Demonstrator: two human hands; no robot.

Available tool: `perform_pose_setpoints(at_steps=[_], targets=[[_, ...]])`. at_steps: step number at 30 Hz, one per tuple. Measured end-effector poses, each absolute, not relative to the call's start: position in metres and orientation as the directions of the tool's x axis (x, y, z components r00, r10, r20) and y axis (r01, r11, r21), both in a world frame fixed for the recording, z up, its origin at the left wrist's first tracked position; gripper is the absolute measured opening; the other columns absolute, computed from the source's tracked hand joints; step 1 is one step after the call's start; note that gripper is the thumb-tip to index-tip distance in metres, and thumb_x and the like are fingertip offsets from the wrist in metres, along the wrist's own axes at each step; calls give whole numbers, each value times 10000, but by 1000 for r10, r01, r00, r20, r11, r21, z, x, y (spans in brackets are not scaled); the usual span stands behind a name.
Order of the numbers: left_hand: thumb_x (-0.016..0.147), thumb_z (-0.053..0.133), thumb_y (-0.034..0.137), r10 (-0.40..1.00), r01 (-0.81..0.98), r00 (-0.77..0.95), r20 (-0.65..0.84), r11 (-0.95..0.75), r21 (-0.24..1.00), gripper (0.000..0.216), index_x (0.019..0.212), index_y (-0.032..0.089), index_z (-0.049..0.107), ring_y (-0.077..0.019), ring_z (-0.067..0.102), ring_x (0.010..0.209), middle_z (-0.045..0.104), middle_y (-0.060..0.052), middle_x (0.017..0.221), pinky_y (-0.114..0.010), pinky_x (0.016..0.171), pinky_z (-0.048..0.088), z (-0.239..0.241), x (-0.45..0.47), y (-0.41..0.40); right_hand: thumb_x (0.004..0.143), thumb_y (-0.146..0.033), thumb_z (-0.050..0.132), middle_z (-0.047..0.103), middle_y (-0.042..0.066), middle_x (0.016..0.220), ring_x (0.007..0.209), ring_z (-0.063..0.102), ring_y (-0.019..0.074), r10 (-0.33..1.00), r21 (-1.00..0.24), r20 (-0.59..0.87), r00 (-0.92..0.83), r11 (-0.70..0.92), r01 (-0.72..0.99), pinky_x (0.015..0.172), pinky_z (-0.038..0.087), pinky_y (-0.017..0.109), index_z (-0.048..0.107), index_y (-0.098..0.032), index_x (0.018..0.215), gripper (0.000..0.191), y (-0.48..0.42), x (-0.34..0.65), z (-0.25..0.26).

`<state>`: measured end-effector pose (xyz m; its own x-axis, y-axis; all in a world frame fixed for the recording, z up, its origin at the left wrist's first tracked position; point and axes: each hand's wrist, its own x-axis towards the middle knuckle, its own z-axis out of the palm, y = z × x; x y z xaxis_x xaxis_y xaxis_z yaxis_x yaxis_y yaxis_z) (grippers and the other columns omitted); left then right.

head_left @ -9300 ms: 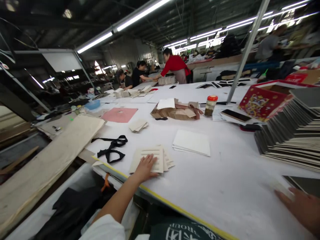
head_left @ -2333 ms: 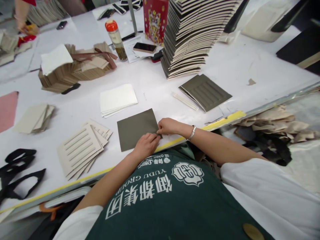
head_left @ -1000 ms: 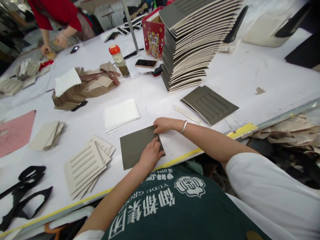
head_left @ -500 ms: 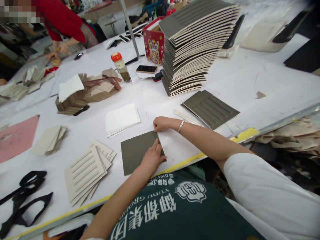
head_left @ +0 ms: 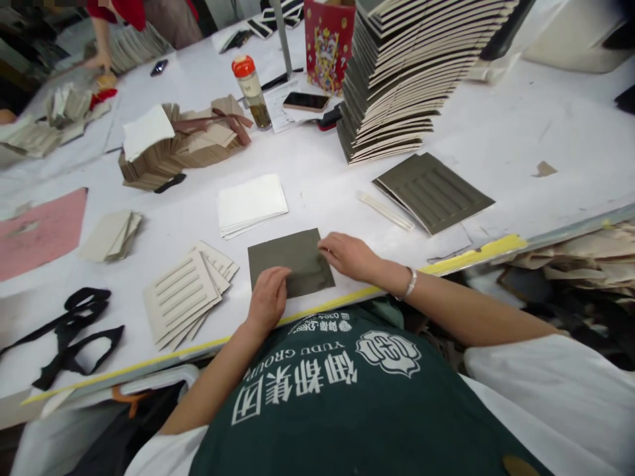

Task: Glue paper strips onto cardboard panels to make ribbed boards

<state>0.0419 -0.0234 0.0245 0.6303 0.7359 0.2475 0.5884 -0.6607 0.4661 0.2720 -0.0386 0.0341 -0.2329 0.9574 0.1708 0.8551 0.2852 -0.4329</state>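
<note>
A flat olive-grey sheet (head_left: 285,252) lies at the table's front edge, its lower right part rippled or shaded. My left hand (head_left: 269,295) rests over its lower left side, fingers pressed together; what they hold, if anything, is hidden. At the right edge of the sheet, my right hand (head_left: 348,254), with a bracelet at the wrist, pinches near the upper corner. Beige ribbed panels (head_left: 184,295) lie fanned out to the left. White sheets (head_left: 253,203) are stacked just behind. To the right lie olive panels with raised ribs (head_left: 434,192).
A tall leaning stack of olive panels (head_left: 411,79) rises behind, beside a red box (head_left: 328,46). A jar with an orange lid (head_left: 253,92) and a phone (head_left: 305,101) stand near a metal pole. Black straps (head_left: 79,330) lie at left. Another person (head_left: 173,20) works at the far left.
My left hand has drawn back from the sheet's right side to its lower left, and its fingers have come together. My right hand has shifted down along the right edge. The view has tilted down.
</note>
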Motion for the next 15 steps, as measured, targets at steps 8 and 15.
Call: perform_pose_setpoints(at_steps=[8, 15], targets=[[827, 392, 140, 552, 549, 828, 95, -834, 57, 391, 1206, 203, 468, -228, 445, 971, 540, -86, 1074, -370, 815, 370, 1, 5, -55, 851, -159, 383, 557, 90, 941, 833, 450, 183, 810, -242, 211, -548, 586, 773, 731, 362, 310, 566, -148, 1025, 253, -93, 223, 1], [833, 384, 168, 485, 487, 873, 53, -873, -24, 410, 1240, 157, 428, -233, 441, 992, 536, -99, 1099, -362, 815, 365, 6, 4, -60, 845, -171, 385, 536, 130, 1008, 884, 431, 218, 800, -136, 160, -579, 599, 789, 732, 369, 345, 499, -108, 1160, 340, -106, 216, -1]])
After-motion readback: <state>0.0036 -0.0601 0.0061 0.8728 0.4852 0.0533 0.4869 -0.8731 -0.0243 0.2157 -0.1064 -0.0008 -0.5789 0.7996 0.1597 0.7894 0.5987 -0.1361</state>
